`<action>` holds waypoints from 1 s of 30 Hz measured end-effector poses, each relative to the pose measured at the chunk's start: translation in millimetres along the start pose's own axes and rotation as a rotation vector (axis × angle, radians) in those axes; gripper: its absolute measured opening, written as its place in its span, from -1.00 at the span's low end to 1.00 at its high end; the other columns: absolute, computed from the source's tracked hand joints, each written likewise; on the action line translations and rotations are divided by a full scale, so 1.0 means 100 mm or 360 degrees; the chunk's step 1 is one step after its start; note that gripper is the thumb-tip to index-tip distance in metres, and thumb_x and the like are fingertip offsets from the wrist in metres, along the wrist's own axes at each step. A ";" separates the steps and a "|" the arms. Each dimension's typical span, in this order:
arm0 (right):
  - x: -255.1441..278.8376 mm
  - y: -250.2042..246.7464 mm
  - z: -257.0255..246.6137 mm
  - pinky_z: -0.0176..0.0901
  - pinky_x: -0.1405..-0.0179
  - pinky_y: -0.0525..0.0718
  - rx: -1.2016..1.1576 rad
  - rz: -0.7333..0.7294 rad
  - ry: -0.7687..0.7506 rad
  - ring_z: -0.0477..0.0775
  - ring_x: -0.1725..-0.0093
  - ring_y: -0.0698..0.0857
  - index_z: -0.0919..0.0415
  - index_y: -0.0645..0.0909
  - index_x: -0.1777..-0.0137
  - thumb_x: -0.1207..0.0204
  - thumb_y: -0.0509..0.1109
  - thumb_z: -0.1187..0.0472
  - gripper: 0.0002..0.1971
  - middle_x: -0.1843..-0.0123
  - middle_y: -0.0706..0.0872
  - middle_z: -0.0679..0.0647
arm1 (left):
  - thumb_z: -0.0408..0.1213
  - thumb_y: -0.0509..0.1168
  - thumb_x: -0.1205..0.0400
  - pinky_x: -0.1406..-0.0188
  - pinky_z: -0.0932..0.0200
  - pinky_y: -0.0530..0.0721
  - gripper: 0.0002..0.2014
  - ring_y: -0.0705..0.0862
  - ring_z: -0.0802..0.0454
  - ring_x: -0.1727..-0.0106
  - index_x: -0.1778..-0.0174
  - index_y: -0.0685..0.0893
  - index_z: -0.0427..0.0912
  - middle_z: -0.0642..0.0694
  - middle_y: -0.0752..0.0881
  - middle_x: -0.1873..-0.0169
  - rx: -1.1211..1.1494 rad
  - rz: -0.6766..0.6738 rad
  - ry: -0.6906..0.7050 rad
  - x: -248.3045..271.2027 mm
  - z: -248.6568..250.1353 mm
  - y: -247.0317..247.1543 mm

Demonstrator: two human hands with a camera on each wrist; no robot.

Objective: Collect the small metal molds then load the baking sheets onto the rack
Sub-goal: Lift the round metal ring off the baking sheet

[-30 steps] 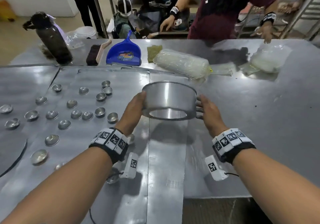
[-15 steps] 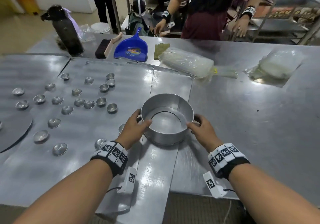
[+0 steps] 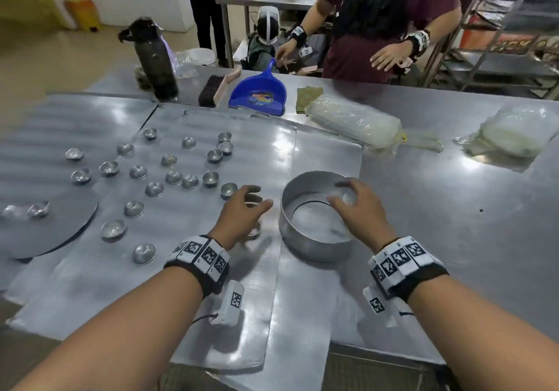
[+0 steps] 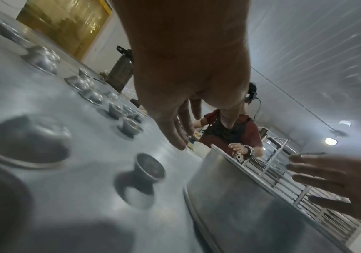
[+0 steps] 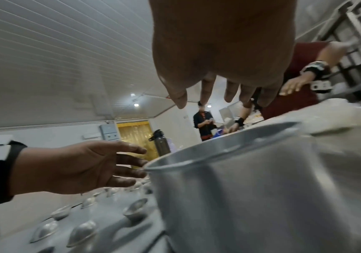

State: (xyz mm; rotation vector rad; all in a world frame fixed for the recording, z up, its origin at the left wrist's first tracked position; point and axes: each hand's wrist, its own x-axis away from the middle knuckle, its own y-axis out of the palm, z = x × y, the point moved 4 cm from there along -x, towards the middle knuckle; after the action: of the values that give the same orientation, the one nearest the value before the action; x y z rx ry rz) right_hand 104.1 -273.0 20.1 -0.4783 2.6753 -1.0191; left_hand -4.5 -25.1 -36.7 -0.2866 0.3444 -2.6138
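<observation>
Several small metal molds (image 3: 174, 177) lie scattered over flat baking sheets (image 3: 90, 284) on the steel table. A round metal pan (image 3: 314, 245) stands on the sheets near the middle, also seen as the round pan (image 4: 240, 202) and round pan (image 5: 229, 188). My left hand (image 3: 242, 212) hovers just left of the pan with relaxed, empty fingers, above one small mold (image 4: 150, 168). My right hand (image 3: 354, 206) floats over the pan's right rim, fingers spread, holding nothing. Both show from the wrists: left hand (image 4: 181, 119), right hand (image 5: 214, 92).
A dark bottle (image 3: 155, 60), a brush (image 3: 217, 88), a blue dustpan (image 3: 260, 94) and plastic-wrapped bundles (image 3: 354, 122) line the far side. A person in a maroon shirt (image 3: 387, 21) stands across the table. A metal rack (image 3: 508, 42) is at the back right. A dark round disc (image 3: 57, 227) lies at left.
Both hands held the round pan in the air, set it down on the sheets, and have now let go. The left hand has drifted left toward the molds.
</observation>
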 end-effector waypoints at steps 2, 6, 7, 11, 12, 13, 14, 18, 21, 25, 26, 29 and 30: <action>-0.04 0.30 -0.36 -0.09 -0.34 0.50 0.0010 -0.0074 -0.0097 -0.01 -0.30 0.59 0.02 0.70 -0.20 -0.55 0.48 -0.01 -0.73 -0.23 0.68 -0.07 | 0.04 0.52 -0.53 -0.20 -0.16 0.79 -0.59 0.79 0.01 -0.14 -0.24 0.71 -0.04 -0.02 0.80 -0.07 0.0001 0.0042 0.0017 0.01 -0.06 -0.37; -0.12 1.16 -1.18 -0.04 -0.24 0.60 -0.0010 -0.0269 -0.0225 -0.06 -0.21 0.63 -0.03 0.69 -0.19 -0.55 0.46 -0.08 -0.73 -0.22 0.68 -0.08 | -0.10 0.48 -0.63 -0.09 -0.05 0.80 -0.75 0.84 -0.03 0.04 -0.14 0.76 -0.13 -0.07 0.84 0.07 0.0040 0.0238 -0.0015 0.14 -0.26 -1.38; -0.12 1.35 -1.33 -0.05 -0.20 0.62 -0.0017 -0.0301 -0.0230 -0.08 -0.18 0.65 -0.01 0.70 -0.19 -0.55 0.46 -0.08 -0.72 -0.20 0.71 -0.08 | -0.14 0.47 -0.64 -0.01 0.01 0.79 -0.80 0.84 -0.03 0.09 -0.11 0.76 -0.14 -0.08 0.84 0.10 0.0057 0.0289 -0.0026 0.18 -0.31 -1.60; -0.10 2.41 -2.16 -0.03 -0.16 0.67 -0.0054 -0.0440 -0.0261 -0.10 -0.01 0.73 -0.01 0.72 -0.12 -0.52 0.46 -0.07 -0.75 -0.09 0.78 -0.11 | -0.20 0.49 -0.62 0.17 0.11 0.76 -0.94 0.83 -0.04 0.18 0.06 0.78 -0.08 -0.08 0.84 0.20 0.0038 0.0559 -0.0140 0.30 -0.75 -2.84; -0.10 2.66 -2.33 -0.05 -0.14 0.67 -0.0069 -0.0483 -0.0246 -0.10 0.00 0.74 0.00 0.71 -0.12 -0.52 0.47 -0.07 -0.75 -0.07 0.78 -0.12 | -0.21 0.49 -0.62 0.21 0.15 0.74 -0.95 0.81 -0.03 0.20 0.08 0.77 -0.07 -0.07 0.83 0.21 0.0036 0.0622 -0.0174 0.33 -0.88 -3.12; -0.09 2.90 -2.48 -0.07 -0.12 0.68 -0.0094 -0.0529 -0.0228 -0.08 0.00 0.75 0.03 0.71 -0.12 -0.52 0.48 -0.06 -0.74 -0.06 0.78 -0.11 | -0.21 0.49 -0.62 0.24 0.20 0.72 -0.96 0.80 -0.01 0.21 0.11 0.76 -0.05 -0.05 0.82 0.22 0.0036 0.0684 -0.0210 0.37 -0.98 -3.37; -0.09 3.13 -2.61 -0.09 -0.10 0.69 -0.0112 -0.0564 -0.0219 -0.07 -0.01 0.76 0.06 0.72 -0.12 -0.51 0.49 -0.05 -0.72 -0.05 0.78 -0.09 | -0.20 0.50 -0.61 0.21 0.21 0.72 -0.95 0.79 -0.01 0.19 0.12 0.75 -0.03 -0.02 0.81 0.22 0.0022 0.0751 -0.0235 0.41 -1.09 -3.61; -0.07 3.89 -2.99 -0.13 -0.13 0.68 -0.0055 -0.0707 -0.0184 -0.03 -0.03 0.76 0.11 0.71 -0.18 -0.48 0.53 -0.03 -0.66 -0.11 0.79 0.01 | -0.18 0.47 -0.60 -0.05 0.08 0.64 -0.81 0.72 -0.10 -0.02 -0.12 0.74 -0.06 0.01 0.76 0.11 -0.0206 0.0844 -0.0394 0.52 -1.49 -4.35; -0.09 4.28 -3.16 -0.10 -0.16 0.66 0.0073 -0.0812 -0.0124 0.03 -0.09 0.72 0.12 0.67 -0.25 -0.47 0.53 -0.07 -0.58 -0.16 0.78 0.06 | -0.14 0.47 -0.61 -0.07 0.12 0.55 -0.60 0.66 -0.08 -0.13 -0.35 0.65 -0.13 -0.12 0.72 -0.18 -0.0323 0.0775 -0.0539 0.57 -1.78 -4.71; -0.16 4.59 -3.25 0.01 -0.24 0.67 0.0230 -0.0890 -0.0042 0.14 -0.19 0.72 0.10 0.61 -0.34 -0.46 0.52 -0.10 -0.50 -0.22 0.77 0.11 | -0.14 0.47 -0.60 -0.24 0.04 0.63 -0.45 0.66 -0.18 -0.32 -0.50 0.55 -0.20 -0.24 0.67 -0.38 -0.0396 0.0651 -0.0640 0.57 -2.07 -4.94; -0.17 4.64 -3.26 -0.01 -0.24 0.65 0.0278 -0.0896 -0.0031 0.16 -0.21 0.71 0.11 0.60 -0.36 -0.47 0.52 -0.10 -0.48 -0.22 0.77 0.12 | -0.13 0.48 -0.59 -0.24 0.05 0.62 -0.43 0.66 -0.19 -0.33 -0.51 0.54 -0.20 -0.24 0.66 -0.39 -0.0392 0.0633 -0.0664 0.55 -2.11 -4.98; -0.23 4.77 -3.29 0.00 -0.27 0.64 0.0365 -0.0859 0.0027 0.18 -0.26 0.70 0.12 0.55 -0.41 -0.44 0.53 -0.11 -0.41 -0.24 0.78 0.14 | -0.12 0.50 -0.58 -0.28 0.04 0.61 -0.41 0.65 -0.18 -0.35 -0.52 0.52 -0.15 -0.24 0.64 -0.41 -0.0374 0.0604 -0.0693 0.50 -2.20 -5.05; -0.24 4.81 -3.29 0.00 -0.28 0.63 0.0411 -0.0842 0.0046 0.20 -0.28 0.69 0.12 0.54 -0.43 -0.43 0.54 -0.12 -0.38 -0.26 0.76 0.15 | -0.12 0.50 -0.57 -0.31 0.03 0.60 -0.39 0.64 -0.18 -0.36 -0.53 0.51 -0.14 -0.24 0.63 -0.42 -0.0380 0.0588 -0.0686 0.47 -2.22 -5.07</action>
State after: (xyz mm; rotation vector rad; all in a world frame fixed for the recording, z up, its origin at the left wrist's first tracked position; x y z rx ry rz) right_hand -87.3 271.8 -63.2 -1.1553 2.4352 -1.4892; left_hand -324.2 425.2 -92.1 -0.7730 0.5016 -2.0817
